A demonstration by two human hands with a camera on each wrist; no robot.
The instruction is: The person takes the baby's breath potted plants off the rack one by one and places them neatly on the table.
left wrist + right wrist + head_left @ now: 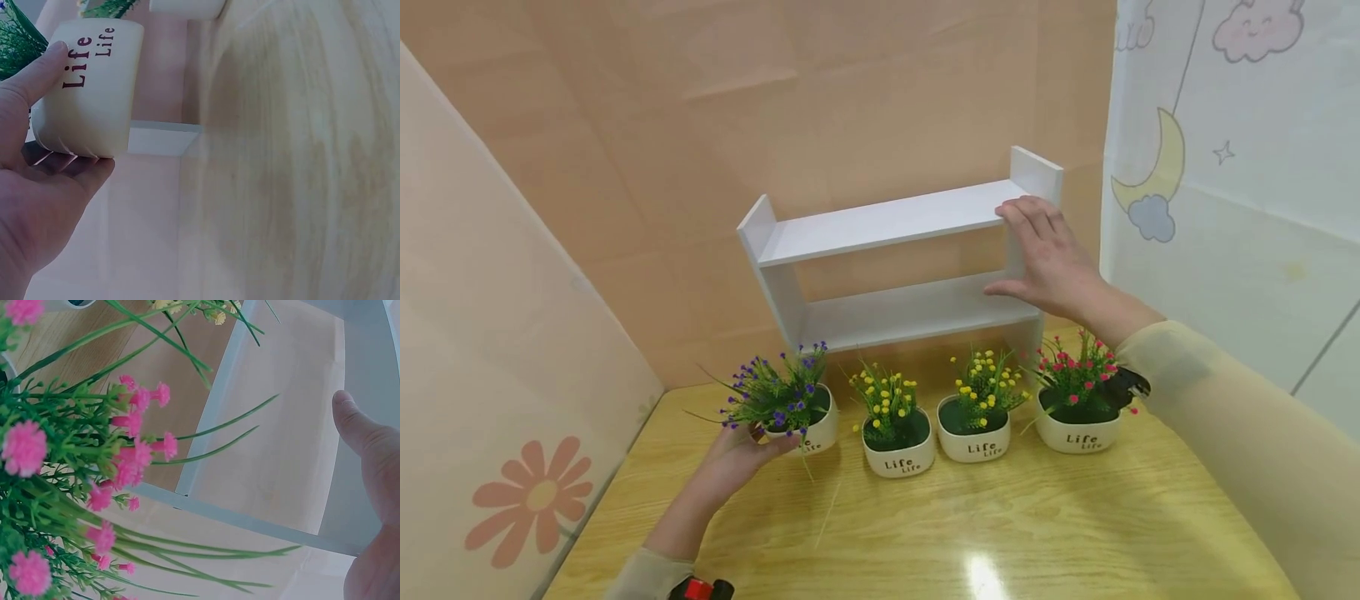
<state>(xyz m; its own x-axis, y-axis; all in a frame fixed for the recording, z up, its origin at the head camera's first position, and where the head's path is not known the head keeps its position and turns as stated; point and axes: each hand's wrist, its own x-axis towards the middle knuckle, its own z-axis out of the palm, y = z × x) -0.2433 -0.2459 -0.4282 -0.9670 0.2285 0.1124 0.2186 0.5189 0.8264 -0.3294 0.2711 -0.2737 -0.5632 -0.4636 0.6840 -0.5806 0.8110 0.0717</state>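
My left hand [737, 458] grips a white flowerpot [100, 94] with purple artificial flowers [782, 392], thumb on the lettered front and fingers round the far side. In the left wrist view this pot appears raised above the table. A white two-tier shelf [887, 221] stands behind the row of pots. At its right end, my right hand [1048, 254] rests its fingertips on the upper board's front edge, thumb held apart below. The right wrist view shows that thumb close to the shelf's white panel [369, 369]; the other fingers are out of frame there.
Two pots with yellow flowers, one left [898, 454] and one right [973, 437], stand on the wooden table [925, 533]. A pot with pink flowers [1078, 433] stands under my right forearm. Cloth-like walls enclose the table at the back [850, 100] and sides.
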